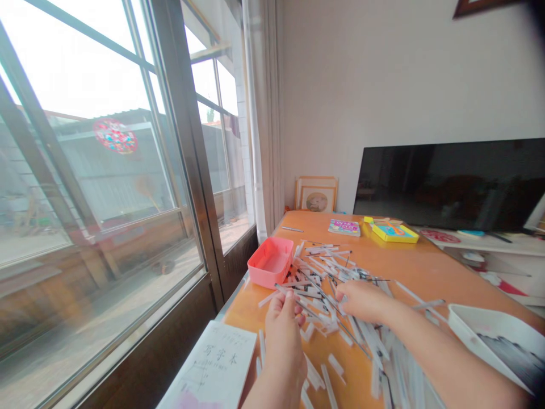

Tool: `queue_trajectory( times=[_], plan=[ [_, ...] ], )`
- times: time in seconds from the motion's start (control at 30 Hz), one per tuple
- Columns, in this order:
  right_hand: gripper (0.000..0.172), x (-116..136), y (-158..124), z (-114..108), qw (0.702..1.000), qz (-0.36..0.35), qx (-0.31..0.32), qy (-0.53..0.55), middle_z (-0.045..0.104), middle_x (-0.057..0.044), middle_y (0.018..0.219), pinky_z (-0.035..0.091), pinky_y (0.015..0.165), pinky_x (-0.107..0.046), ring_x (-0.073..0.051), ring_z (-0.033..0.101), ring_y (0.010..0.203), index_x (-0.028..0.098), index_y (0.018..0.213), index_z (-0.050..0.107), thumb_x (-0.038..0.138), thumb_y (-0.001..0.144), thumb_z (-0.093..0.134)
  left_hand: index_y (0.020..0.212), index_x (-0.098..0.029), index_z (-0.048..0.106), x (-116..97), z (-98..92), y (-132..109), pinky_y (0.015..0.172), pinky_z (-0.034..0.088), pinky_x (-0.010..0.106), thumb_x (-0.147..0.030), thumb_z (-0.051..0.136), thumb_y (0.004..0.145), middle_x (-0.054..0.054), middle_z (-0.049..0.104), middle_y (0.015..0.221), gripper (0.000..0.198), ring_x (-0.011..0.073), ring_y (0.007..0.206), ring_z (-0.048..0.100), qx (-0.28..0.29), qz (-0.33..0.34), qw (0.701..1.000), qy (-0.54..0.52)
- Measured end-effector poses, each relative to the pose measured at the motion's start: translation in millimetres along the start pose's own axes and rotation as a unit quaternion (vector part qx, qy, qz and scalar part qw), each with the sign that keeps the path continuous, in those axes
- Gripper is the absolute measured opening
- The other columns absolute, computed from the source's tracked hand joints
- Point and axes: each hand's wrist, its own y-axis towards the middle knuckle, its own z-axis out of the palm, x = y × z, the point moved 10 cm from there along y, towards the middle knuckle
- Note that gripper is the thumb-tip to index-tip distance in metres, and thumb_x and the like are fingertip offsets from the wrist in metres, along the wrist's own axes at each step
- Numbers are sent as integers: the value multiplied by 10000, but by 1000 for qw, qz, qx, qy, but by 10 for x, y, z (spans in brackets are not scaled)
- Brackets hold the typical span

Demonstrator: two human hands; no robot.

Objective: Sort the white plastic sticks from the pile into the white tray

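Note:
My left hand (284,326) is closed, thumb against fingers, around a slim pen piece (281,289) that looks like a refill or barrel and slants across the fingertips. My right hand (357,300) reaches into the middle of the pile with its fingers curled down. What those fingers pinch, if anything, is hidden. Around both hands spreads a loose pile of pen parts (326,262): clear and white tubes, dark thin refills and small black pieces. Just beyond my left hand stands a pink plastic basket (271,279), with its visible floor bare.
At right, a white tub (462,318) holds many dark thin pieces. A white notebook (213,363) lies front left. Farther back on the wooden table (426,270) are a colourful booklet (344,228), a yellow box (394,232) and a pen (292,229). Windows line the left side.

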Motion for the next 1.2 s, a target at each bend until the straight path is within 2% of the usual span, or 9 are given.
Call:
queue_trajectory(
  times=[0.23,0.57,0.7,0.8,0.9,1.03,1.1,1.2],
  plan=[
    [240,82,-76,27,1000,-12,-12,-20,699,-38,973,311,667,-278,-230,639,897,261,920,713,188,704,640,899,-173,614,-31,15,-33,619,383,194,-423,677,840,-3,575,814,264,76,655,474,-5,-3,1000,5],
    [191,277,-277,-33,997,-49,-55,-16,670,-17,840,239,631,-273,-194,602,804,232,858,582,93,737,532,842,-183,572,-48,28,-58,601,366,189,-434,674,837,-27,523,744,271,76,625,444,-8,-1,1000,13],
    [232,261,-356,-139,994,-34,-96,46,669,5,835,261,635,-261,-175,594,780,250,941,573,105,774,503,836,-180,580,-59,25,-48,579,363,187,-429,709,812,-29,508,721,282,74,608,444,-3,3,1000,-1],
    [223,202,-466,-249,984,-12,-123,126,650,20,827,303,635,-257,-162,588,740,260,1039,554,191,835,493,845,-176,579,0,38,-42,570,373,188,-393,718,809,-5,569,760,260,71,597,471,3,-20,1000,-17],
    [230,196,-640,-324,965,-8,-133,227,612,35,780,374,649,-264,-155,578,694,249,1087,523,250,859,492,884,-173,579,130,154,-96,620,437,218,-354,712,811,59,663,861,237,108,657,581,44,-74,996,-36],
    [254,245,-899,-394,921,-13,-159,355,600,33,807,454,714,-275,-155,602,749,232,1114,488,282,867,524,934,-159,591,318,411,-301,708,495,279,-320,688,826,129,718,926,216,200,800,692,144,-156,977,-32],
    [241,285,-977,-378,906,-15,-156,393,604,34,795,470,705,-274,-155,614,747,228,1091,486,292,866,546,943,-154,597,366,508,-397,737,503,294,-321,686,832,142,728,918,220,223,836,710,183,-175,967,-33],
    [246,334,-1009,-324,890,-16,-143,432,625,37,748,474,651,-266,-160,633,704,225,1057,492,307,849,593,930,-157,601,381,568,-458,764,512,311,-324,698,829,144,735,907,218,237,860,720,206,-179,961,-38]
  ],
)
